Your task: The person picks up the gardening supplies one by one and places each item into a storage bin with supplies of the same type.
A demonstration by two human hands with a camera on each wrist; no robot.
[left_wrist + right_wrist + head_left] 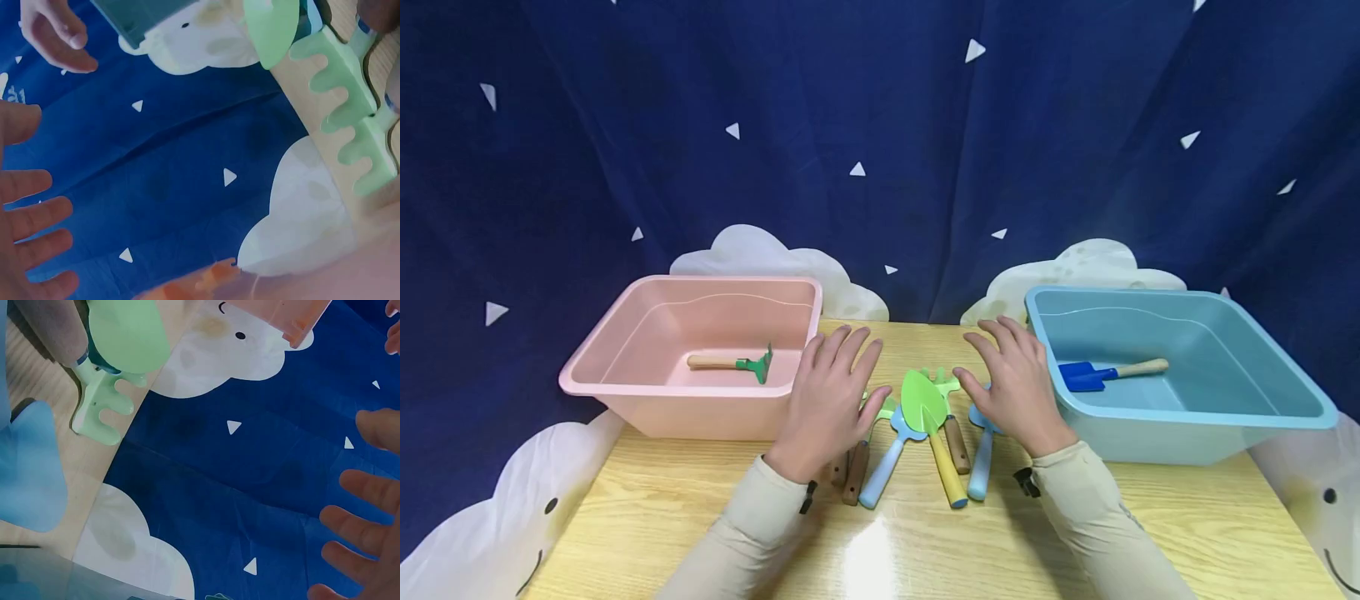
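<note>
My left hand (827, 404) hovers beside the pink basin with fingers spread, holding nothing. Over the right end of a tool pile, my right hand (1018, 387) is likewise spread and holds nothing. Between them, a green trowel (923, 404) with a yellow handle lies on top. A light-blue spade (882, 475) lies to its left, and another light-blue spade (981, 467) lies partly under the right hand. Green hand rakes (340, 78) with brown handles (957, 446) lie among them; the left hand partly hides some. In the right wrist view, one green rake (100, 415) sits beneath the trowel blade.
The pink basin (700, 414) stands on the left, with a small green rake (756, 365) inside. On the right stands a blue basin (1157, 437) holding a dark-blue shovel (1086, 377). Behind the wooden table (970, 550) hangs a navy curtain (880, 100).
</note>
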